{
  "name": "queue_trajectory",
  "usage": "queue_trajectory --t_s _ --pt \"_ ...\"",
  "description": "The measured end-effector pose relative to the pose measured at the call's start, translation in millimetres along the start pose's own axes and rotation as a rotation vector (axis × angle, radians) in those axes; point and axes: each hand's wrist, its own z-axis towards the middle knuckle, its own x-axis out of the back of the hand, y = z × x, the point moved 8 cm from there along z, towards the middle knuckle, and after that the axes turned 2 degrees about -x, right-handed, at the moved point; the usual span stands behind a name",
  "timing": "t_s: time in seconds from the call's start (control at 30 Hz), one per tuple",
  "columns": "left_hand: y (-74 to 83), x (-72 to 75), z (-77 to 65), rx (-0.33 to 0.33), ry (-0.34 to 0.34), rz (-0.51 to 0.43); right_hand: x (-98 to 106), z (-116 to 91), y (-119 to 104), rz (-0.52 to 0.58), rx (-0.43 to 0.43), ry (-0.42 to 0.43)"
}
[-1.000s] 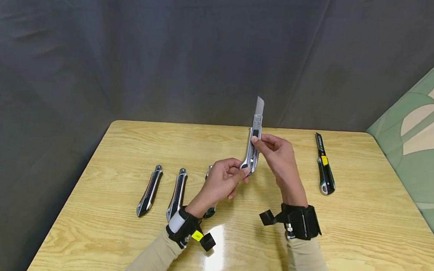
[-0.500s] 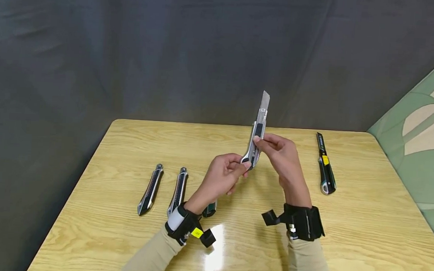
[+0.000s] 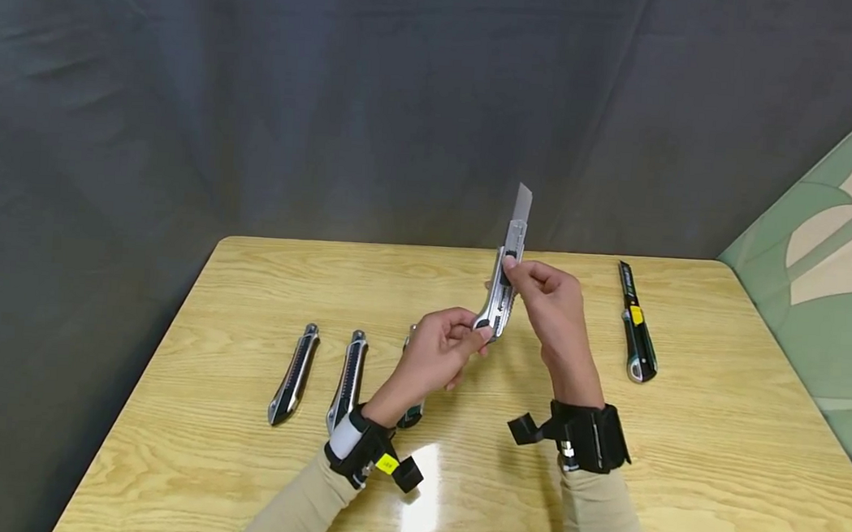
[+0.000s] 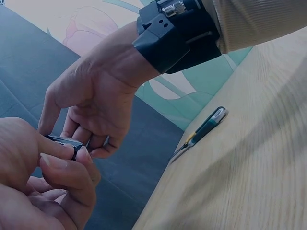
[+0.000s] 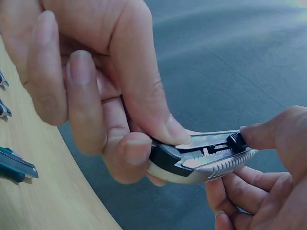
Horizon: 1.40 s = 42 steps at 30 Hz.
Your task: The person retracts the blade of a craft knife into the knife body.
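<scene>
A silver snap-off utility knife [image 3: 497, 307] is held up over the table, leaning slightly right with its blade [image 3: 522, 203] out at the top. My left hand [image 3: 434, 349] pinches the knife's lower end between thumb and fingers. Higher up, my right hand [image 3: 558, 307] grips the handle from the right, its thumb against the black slider [image 5: 236, 142]. The right wrist view shows the slotted channel and ribbed side of the handle [image 5: 223, 167]. In the left wrist view the fingers cover most of the knife [image 4: 67, 142].
Two silver-and-black utility knives [image 3: 293, 376] lie on the wooden table [image 3: 201, 464] at left. A green-and-black knife [image 5: 17, 165] is partly hidden below my left arm. Another, black with a yellow slider [image 3: 638, 336], lies at right. A dark curtain [image 3: 406, 118] hangs behind.
The held knife has shifted a little to the right and tilts more that way. My right thumb dipped along the handle, then moved back up. Both hands keep their hold.
</scene>
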Motion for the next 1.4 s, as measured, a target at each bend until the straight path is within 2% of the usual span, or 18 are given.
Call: queue_trajectory --t_s 0.3,0.83,1.4 --pt "0.2 2.5 0.7 -0.011 0.009 -0.025 -4.0 -0.6 -0.6 0.020 0.022 -0.027" --pt "2.3 5.3 1.6 -0.036 0.023 -0.090 -10.1 -2.3 -6.1 -0.011 0.030 -0.084" --pt "-4.9 6.5 1.7 0.007 0.067 -0.121 -16.1 -3.4 -1.3 -0.029 0.029 -0.145"
